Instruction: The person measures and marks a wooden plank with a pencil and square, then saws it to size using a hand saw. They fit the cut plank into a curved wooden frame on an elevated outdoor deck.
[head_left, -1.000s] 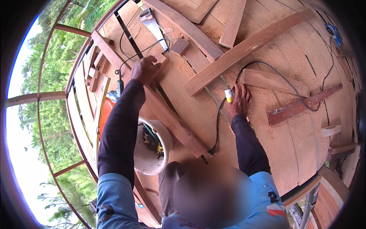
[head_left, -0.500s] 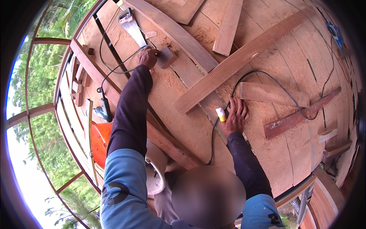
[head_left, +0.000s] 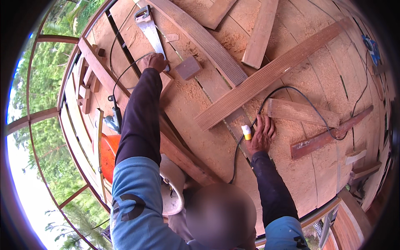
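Gripping one handsaw [head_left: 151, 29] — left hand [head_left: 153, 62]

Sawdusty plank floor [head_left: 291, 175], boards [head_left: 271, 77], handsaw [head_left: 151, 30]

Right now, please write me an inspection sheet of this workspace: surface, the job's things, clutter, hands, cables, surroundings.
Surface: plank floor covered with sawdust, gaps between the boards.
Job's things: handsaw lying on the floor; small white and yellow object beside the right hand.
Clutter: long ribbed board, loose offcuts, small wood block, white bucket with small items, power drill.
Hands: left hand reaches to the handsaw blade, grip not visible; right hand rests flat on the floor.
Cables: black cable curves past the right hand; another runs by the left hand.
Surroundings: open railing frame, green trees beyond.
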### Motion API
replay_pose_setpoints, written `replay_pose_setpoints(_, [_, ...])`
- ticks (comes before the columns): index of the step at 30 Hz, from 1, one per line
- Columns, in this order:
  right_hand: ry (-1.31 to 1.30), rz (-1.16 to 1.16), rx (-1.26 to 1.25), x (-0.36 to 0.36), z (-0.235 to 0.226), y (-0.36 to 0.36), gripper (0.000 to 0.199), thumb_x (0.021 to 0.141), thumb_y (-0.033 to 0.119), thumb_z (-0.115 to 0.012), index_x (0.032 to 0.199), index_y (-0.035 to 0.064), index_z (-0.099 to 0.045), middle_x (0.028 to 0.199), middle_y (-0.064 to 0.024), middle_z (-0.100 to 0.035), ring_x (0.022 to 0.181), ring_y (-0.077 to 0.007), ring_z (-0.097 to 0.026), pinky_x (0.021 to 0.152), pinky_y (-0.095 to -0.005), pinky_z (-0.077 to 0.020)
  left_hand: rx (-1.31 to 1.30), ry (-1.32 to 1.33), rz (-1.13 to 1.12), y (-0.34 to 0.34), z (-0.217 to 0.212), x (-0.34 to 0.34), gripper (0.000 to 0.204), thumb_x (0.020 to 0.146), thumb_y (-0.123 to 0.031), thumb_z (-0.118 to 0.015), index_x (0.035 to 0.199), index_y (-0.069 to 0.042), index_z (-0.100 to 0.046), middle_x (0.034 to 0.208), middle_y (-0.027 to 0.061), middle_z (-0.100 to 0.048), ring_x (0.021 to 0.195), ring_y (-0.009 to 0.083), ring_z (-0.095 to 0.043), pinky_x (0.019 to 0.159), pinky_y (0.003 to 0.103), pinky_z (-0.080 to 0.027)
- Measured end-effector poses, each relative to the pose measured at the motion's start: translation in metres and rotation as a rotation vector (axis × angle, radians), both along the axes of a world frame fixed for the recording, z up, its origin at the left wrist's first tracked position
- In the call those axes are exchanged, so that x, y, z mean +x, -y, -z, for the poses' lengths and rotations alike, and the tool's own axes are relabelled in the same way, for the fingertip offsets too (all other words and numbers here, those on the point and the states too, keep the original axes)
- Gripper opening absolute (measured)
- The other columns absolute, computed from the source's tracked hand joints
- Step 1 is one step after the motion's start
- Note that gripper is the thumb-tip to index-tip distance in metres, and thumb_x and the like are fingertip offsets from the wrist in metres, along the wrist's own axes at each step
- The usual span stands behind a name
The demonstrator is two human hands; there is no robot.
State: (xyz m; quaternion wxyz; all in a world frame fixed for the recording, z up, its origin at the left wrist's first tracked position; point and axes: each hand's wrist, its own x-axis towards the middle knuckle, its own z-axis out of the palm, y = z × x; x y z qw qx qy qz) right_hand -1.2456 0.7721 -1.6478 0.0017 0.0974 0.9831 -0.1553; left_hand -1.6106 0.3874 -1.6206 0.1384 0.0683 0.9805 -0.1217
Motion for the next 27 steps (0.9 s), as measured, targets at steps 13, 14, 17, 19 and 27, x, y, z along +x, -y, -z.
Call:
replay_pose_setpoints(13, [0.018,0.013,-0.037,-0.002,-0.007,0.004,0.092,0.073,0.034,-0.083,0.150,0.0140,-0.036,0.155,-0.0142,-0.034,0.146,-0.0387,-0.028,0.119,-0.0588,-0.0176,0.162,-0.014,-0.160,0.006,0.033,-0.019,0.045,0.085,-0.040,-0.069,0.100,0.001,-0.075,0.106,0.0210,-0.074,0.102,0.0370,-0.071,0.092,0.048,-0.054])
replay_pose_setpoints(14, [0.007,0.022,-0.025,-0.001,-0.005,0.001,0.092,0.073,0.035,-0.082,0.150,0.0139,-0.036,0.155,-0.0143,-0.034,0.146,-0.0387,-0.028,0.119,-0.0588,-0.0176,0.166,0.021,-0.139,-0.014,0.027,-0.017,0.032,0.083,-0.026,-0.067,0.098,0.001,-0.076,0.102,0.0213,-0.075,0.102,0.0357,-0.072,0.089,0.047,-0.056])
replay_pose_setpoints(17, [0.033,0.026,-0.030,-0.002,-0.009,0.000,0.091,0.075,0.037,-0.081,0.151,0.0152,-0.036,0.155,-0.0150,-0.034,0.145,-0.0401,-0.028,0.119,-0.0592,-0.0177,0.163,-0.045,-0.176,-0.028,0.026,-0.010,0.030,0.084,-0.024,-0.067,0.099,0.001,-0.076,0.101,0.0210,-0.075,0.102,0.0338,-0.073,0.088,0.046,-0.057])
replay_pose_setpoints(19, [0.063,0.024,-0.021,-0.003,-0.012,0.001,0.091,0.075,0.036,-0.080,0.151,0.0161,-0.036,0.155,-0.0152,-0.034,0.145,-0.0409,-0.028,0.119,-0.0593,-0.0178,0.074,-0.041,-0.189,-0.032,0.029,-0.014,0.029,0.087,-0.021,-0.064,0.103,-0.001,-0.077,0.109,0.0183,-0.074,0.105,0.0351,-0.072,0.087,0.047,-0.057])
replay_pose_setpoints(27, [0.072,0.045,-0.065,-0.003,-0.016,0.000,0.089,0.075,0.034,-0.081,0.150,0.0164,-0.038,0.155,-0.0154,-0.034,0.145,-0.0416,-0.028,0.119,-0.0595,-0.0178,0.150,-0.271,-0.361,-0.043,0.001,-0.011,0.034,0.091,-0.022,-0.058,0.115,-0.004,-0.073,0.134,0.0149,-0.057,0.122,0.0329,-0.059,0.098,0.056,-0.047])
